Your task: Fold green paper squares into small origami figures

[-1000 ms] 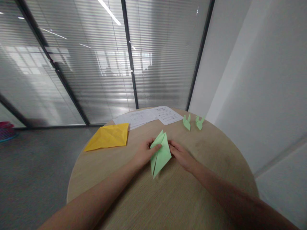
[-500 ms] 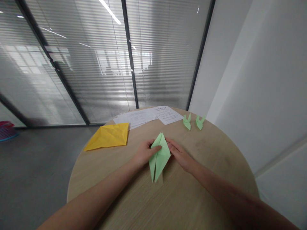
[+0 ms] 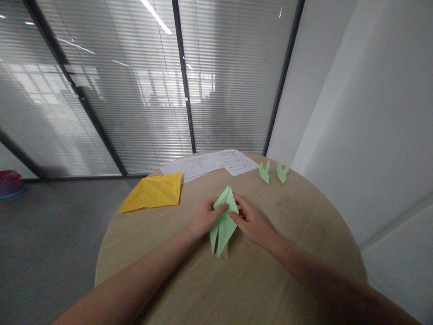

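Between my hands is a light green sheet of origami paper (image 3: 224, 228), folded into a long diamond with a slit down its lower half. My left hand (image 3: 207, 215) grips its left edge, thumb pressed on the front and fingers behind. On the right edge, my right hand (image 3: 252, 222) pinches the paper, its thumb on the front and its fingertips partly hidden behind. The diamond's two lower points hang toward me, a little apart, above the table.
The round wooden table (image 3: 291, 253) carries a yellow paper envelope (image 3: 152, 193) at left and printed white sheets (image 3: 196, 166) at the back. Two small green origami figures (image 3: 264, 173) stand back right. A pink and blue basket (image 3: 10, 184) is on the floor at far left.
My right thumb has come onto the front of the green paper, and the hand now pinches its right edge. The lower points have shifted slightly left. My left hand keeps its grip.
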Action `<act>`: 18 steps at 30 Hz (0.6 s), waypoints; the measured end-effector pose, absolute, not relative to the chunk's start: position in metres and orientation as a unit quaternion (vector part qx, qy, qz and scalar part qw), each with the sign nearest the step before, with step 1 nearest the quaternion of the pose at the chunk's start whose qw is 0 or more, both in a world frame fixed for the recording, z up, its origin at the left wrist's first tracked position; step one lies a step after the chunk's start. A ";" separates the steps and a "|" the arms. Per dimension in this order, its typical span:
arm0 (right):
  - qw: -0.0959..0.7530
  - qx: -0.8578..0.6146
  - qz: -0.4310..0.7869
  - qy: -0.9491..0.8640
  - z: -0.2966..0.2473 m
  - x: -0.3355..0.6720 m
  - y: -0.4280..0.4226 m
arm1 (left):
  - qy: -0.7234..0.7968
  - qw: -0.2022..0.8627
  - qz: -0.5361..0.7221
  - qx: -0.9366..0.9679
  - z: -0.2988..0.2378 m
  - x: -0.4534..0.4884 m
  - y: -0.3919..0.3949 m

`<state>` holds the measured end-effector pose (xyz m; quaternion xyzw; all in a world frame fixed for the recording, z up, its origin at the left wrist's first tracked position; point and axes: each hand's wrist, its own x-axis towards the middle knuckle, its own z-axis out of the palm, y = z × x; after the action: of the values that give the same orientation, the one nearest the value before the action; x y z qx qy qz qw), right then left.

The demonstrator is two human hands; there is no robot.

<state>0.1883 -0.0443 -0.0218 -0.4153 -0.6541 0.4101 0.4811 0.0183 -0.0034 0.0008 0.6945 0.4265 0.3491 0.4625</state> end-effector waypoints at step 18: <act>0.510 -0.461 0.332 -0.646 -0.019 0.195 -0.042 | 0.433 0.344 0.362 0.751 0.007 0.023 -0.013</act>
<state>0.1949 -0.0425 -0.0186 -0.4608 -0.6458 0.3321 0.5101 0.0231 -0.0135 0.0067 0.7505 0.4330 0.3615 0.3442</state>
